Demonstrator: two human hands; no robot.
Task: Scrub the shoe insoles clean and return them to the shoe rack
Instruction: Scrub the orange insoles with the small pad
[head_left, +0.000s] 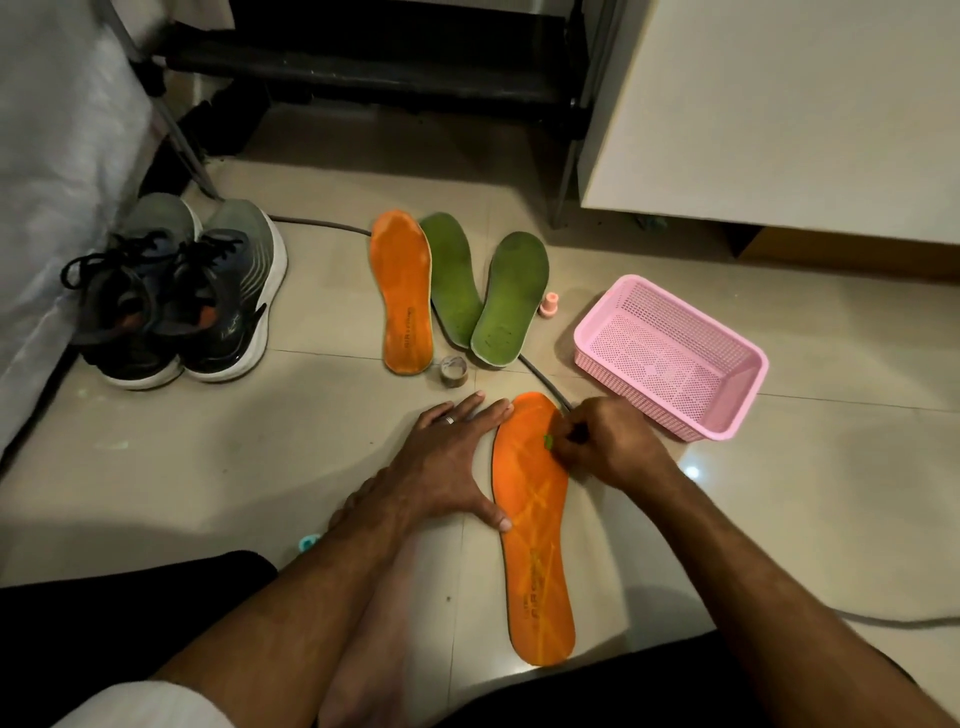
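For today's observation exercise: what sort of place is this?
Probably a home floor beside a shoe rack: tiled floor, a pair of sneakers, and a dark rack behind.

- near orange insole (535, 525) — dark lettering runs lengthwise along its heel half; it looks like "AIR" followed by further letters, too blurred to read surely
- far orange insole (404, 291) — a like line of dark print near its heel, too small to make out
- nothing else legible
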